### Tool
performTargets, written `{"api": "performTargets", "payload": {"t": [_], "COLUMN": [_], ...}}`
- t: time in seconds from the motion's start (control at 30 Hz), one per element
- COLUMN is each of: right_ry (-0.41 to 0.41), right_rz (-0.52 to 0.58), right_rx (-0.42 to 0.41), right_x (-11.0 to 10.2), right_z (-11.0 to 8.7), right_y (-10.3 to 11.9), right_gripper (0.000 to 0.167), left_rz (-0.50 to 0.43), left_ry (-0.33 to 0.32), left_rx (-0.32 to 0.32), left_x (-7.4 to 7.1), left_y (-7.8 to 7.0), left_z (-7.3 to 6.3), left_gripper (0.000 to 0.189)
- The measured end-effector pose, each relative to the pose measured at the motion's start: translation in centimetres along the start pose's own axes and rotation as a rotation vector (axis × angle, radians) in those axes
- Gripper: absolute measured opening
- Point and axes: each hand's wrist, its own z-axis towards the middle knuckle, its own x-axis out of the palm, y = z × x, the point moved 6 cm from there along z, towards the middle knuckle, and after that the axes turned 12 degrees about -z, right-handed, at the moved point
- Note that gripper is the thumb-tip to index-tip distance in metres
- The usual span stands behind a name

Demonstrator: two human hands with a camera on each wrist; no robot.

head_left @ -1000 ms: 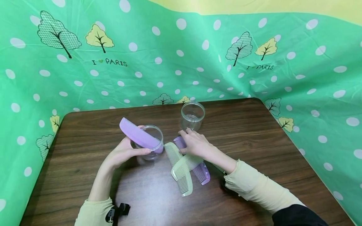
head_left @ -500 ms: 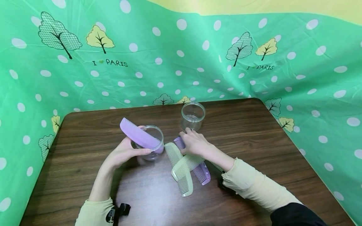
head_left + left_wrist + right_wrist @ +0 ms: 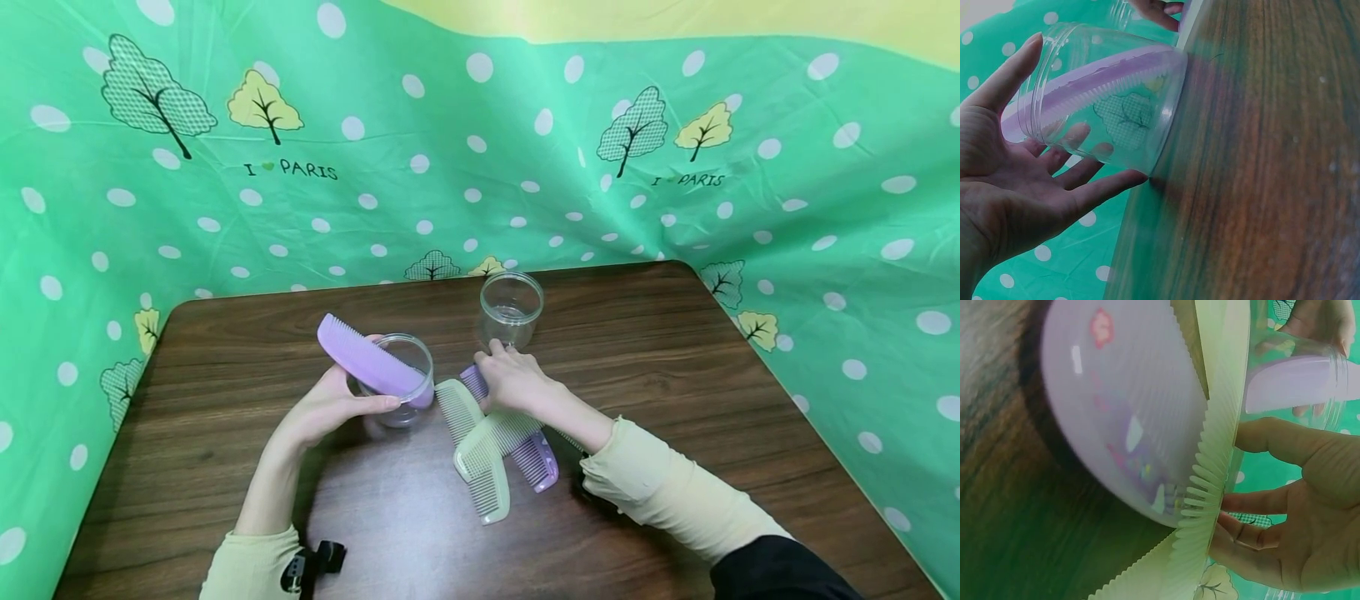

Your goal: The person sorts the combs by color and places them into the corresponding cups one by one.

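Head camera: the left hand point(image 3: 341, 400) holds a clear round jar point(image 3: 397, 414), thumb on the near side by the rim and fingers round the far side. A lilac comb point(image 3: 369, 360) leans inside, its outer end jutting above that hand. Lower down, the right hand point(image 3: 512, 379) bends over the upper end of a purple comb point(image 3: 534, 462); I cannot tell whether it grips it. Just nearer the person than this hand, a pale-green comb point(image 3: 487, 439) crosses over the purple comb and a second green comb point(image 3: 491, 496). Just beyond its fingers, another clear jar point(image 3: 512, 302) stands on the worktop point(image 3: 225, 367).
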Motion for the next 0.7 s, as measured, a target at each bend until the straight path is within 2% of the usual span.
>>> {"api": "performTargets", "payload": {"t": [0.7], "right_ry": [0.011], "right_rz": [-0.010], "right_rx": [0.019], "right_x": [-0.23], "right_z": [0.08], "right_y": [0.25], "right_gripper": [0.059], "left_rz": [0.006], "left_ry": [-0.012], "left_rx": [-0.020], "left_x": [-0.12], "left_y": [0.33], "left_z": [-0.08], "left_gripper": [0.090]}}
